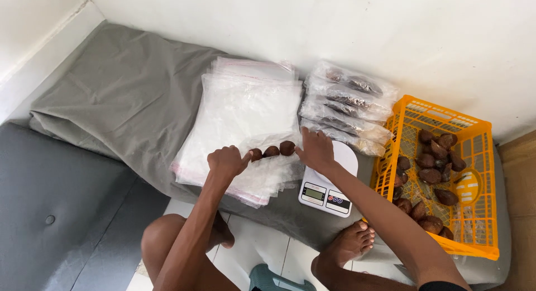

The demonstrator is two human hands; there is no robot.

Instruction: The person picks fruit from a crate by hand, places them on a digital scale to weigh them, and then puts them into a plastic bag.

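Left hand: clenched on the bag stack, thumb touching the leftmost of three brown fruits lined up inside the top bag. Right hand: fingers bent, pressing that bag's edge at 3 o'clock of the fruits. Scale: white, at 5 o'clock of them. Filled bags: at 1 o'clock. Orange crate: far right, more fruit. Advice: hold the row level, squeeze air out, and seal evenly.
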